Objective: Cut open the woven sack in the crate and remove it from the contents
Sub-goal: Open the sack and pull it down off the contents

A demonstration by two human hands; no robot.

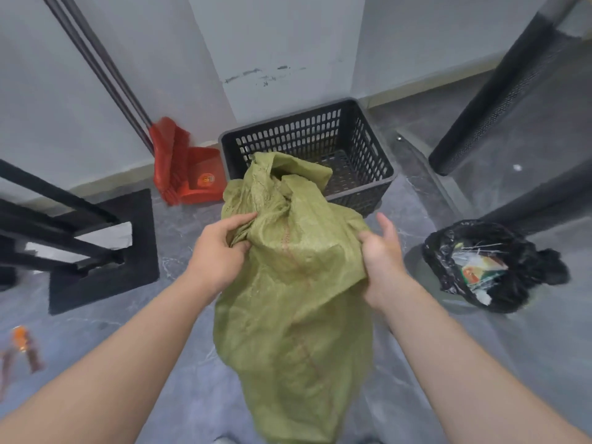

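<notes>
A crumpled green woven sack (294,302) hangs in front of me, held up over the floor. Its upper end droops over the near rim of a black slotted plastic crate (362,149) by the wall. My left hand (221,248) is shut on a bunched fold at the sack's left side. On the sack's right edge my right hand (381,251) pinches the cloth between thumb and palm, with the fingers stretched upward. The part of the crate floor that shows is bare mesh; the sack hides its near left corner.
A red broom and dustpan (189,168) lean on the wall left of the crate. A black metal stand (83,238) sits at left. A black rubbish bag (487,267) with wrappers lies at right. An orange-handled tool (22,344) lies at far left. A dark post (499,91) slants at right.
</notes>
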